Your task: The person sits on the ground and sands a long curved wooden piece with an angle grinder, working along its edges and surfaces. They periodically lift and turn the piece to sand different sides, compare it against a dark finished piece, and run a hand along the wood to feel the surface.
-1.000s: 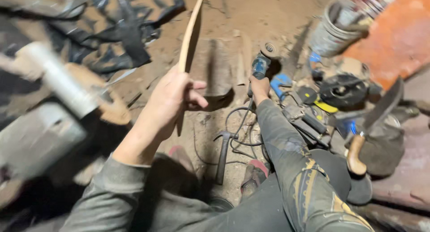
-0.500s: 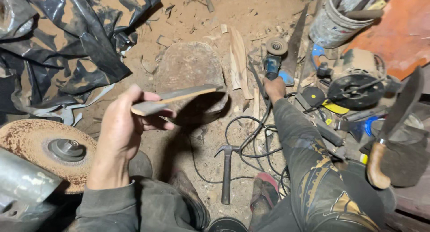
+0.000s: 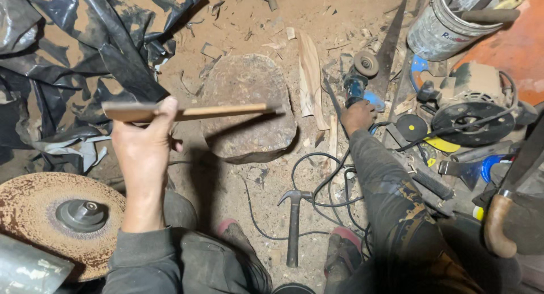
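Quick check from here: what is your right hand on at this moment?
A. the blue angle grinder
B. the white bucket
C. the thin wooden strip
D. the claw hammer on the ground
A: the right hand grips the blue angle grinder on the dirt floor, while the left hand holds the thin wooden strip and the claw hammer lies untouched.

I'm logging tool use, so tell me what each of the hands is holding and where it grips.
The left hand grips a thin wooden strip near its left end. The right hand holds an angle grinder by its body.
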{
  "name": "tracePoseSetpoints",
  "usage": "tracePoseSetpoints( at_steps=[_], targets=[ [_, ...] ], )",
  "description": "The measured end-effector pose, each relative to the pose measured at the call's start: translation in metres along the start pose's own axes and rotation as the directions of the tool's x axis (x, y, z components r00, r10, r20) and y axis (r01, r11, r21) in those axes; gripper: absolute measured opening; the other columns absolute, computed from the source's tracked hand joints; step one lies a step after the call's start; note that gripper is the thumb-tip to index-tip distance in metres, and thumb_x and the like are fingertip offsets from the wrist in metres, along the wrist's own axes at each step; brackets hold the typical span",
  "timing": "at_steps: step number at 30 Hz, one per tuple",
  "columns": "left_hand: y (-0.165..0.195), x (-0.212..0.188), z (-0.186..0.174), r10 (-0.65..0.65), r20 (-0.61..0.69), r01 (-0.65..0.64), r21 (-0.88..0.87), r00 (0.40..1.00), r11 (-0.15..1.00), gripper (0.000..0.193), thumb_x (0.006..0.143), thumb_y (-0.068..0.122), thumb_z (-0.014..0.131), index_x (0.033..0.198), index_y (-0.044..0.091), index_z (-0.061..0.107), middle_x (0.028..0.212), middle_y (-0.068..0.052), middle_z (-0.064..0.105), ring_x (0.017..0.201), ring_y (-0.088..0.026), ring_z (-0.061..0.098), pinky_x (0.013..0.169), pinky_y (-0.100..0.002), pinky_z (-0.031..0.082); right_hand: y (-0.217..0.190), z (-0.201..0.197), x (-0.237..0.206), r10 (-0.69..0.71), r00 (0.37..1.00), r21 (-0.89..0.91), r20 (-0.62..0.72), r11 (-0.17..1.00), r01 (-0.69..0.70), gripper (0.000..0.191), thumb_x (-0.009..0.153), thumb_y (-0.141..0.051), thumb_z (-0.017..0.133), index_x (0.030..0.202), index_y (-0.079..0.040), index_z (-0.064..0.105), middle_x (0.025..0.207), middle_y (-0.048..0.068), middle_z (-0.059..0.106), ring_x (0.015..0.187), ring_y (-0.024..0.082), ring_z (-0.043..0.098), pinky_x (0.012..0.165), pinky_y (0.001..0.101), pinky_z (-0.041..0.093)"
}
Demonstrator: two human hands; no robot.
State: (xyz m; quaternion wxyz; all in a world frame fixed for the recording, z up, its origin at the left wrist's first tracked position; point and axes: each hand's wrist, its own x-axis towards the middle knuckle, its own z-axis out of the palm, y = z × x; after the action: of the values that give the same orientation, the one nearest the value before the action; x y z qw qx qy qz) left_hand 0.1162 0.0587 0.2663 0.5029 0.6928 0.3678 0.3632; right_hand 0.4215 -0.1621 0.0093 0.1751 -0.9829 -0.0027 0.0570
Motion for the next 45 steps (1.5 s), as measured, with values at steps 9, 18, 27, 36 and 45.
tracePoseSetpoints(
  at_steps=[9, 18, 27, 36, 45],
  targets=[
    [-0.089, 0.023, 0.036, -0.012, 0.019, 0.011, 0.041, 1.0, 0.999, 0.054, 0.096, 0.037, 0.071, 0.134, 0.008, 0.045, 0.108, -0.008, 0.062, 0.103, -0.021, 0.06, 0.096, -0.035, 0.049, -0.051, 0.03, -0.045, -0.461, 0.887, 0.08, -0.018, 0.884, 0.461, 0.086, 0.079, -0.027, 0.076, 0.145, 0.015, 0.041, 0.12, 0.032, 0.06, 0.111, 0.047, 0.06, 0.093, 0.0545, 0.05],
    [-0.063, 0.042, 0.056, -0.016, 0.46, 0.401, -0.754, 0.888, 0.52, 0.082, 0.096, 0.064, 0.046, 0.159, 0.016, 0.027, 0.115, -0.019, 0.059, 0.103, -0.033, 0.066, 0.094, -0.053, 0.055, -0.075, -0.035, -0.038, -0.351, 0.927, 0.486, 0.132, 0.838, 0.248, 0.052, 0.088, -0.028, 0.067, 0.123, 0.01, 0.062, 0.106, 0.032, 0.068, 0.108, 0.048, 0.067, 0.094, 0.0499, 0.053],
    [-0.029, 0.027, 0.071, 0.069, 0.588, 0.553, -0.789, 0.806, 0.267, 0.111, 0.085, 0.092, 0.03, 0.158, 0.009, 0.035, 0.122, -0.023, 0.062, 0.097, -0.032, 0.064, 0.087, -0.053, 0.057, -0.059, -0.202, -0.145, -0.74, 0.625, 0.545, -0.249, 0.427, 0.722, 0.062, 0.091, -0.02, 0.061, 0.147, 0.002, 0.046, 0.127, 0.031, 0.064, 0.124, 0.046, 0.06, 0.101, 0.0479, 0.048],
    [-0.01, 0.001, 0.059, 0.122, 0.658, 0.615, -0.743, 0.743, 0.265, 0.106, 0.075, 0.088, 0.036, 0.145, 0.009, 0.045, 0.134, -0.015, 0.058, 0.119, -0.035, 0.063, 0.096, -0.056, 0.056, -0.013, -0.226, -0.29, -0.87, 0.456, 0.313, -0.186, 0.388, 0.867, 0.069, 0.09, -0.012, 0.061, 0.153, -0.002, 0.036, 0.143, 0.027, 0.053, 0.129, 0.042, 0.055, 0.104, 0.0426, 0.048],
    [-0.018, -0.017, 0.07, 0.087, 0.712, 0.645, -0.676, 0.697, 0.356, 0.103, 0.082, 0.085, 0.049, 0.143, 0.002, 0.046, 0.122, -0.017, 0.059, 0.108, -0.031, 0.06, 0.086, -0.051, 0.057, 0.005, -0.196, -0.294, -0.914, 0.405, 0.549, -0.01, 0.334, 0.766, 0.07, 0.098, -0.019, 0.059, 0.158, 0.001, 0.029, 0.149, 0.028, 0.049, 0.138, 0.041, 0.049, 0.112, 0.0416, 0.04]
  ],
)
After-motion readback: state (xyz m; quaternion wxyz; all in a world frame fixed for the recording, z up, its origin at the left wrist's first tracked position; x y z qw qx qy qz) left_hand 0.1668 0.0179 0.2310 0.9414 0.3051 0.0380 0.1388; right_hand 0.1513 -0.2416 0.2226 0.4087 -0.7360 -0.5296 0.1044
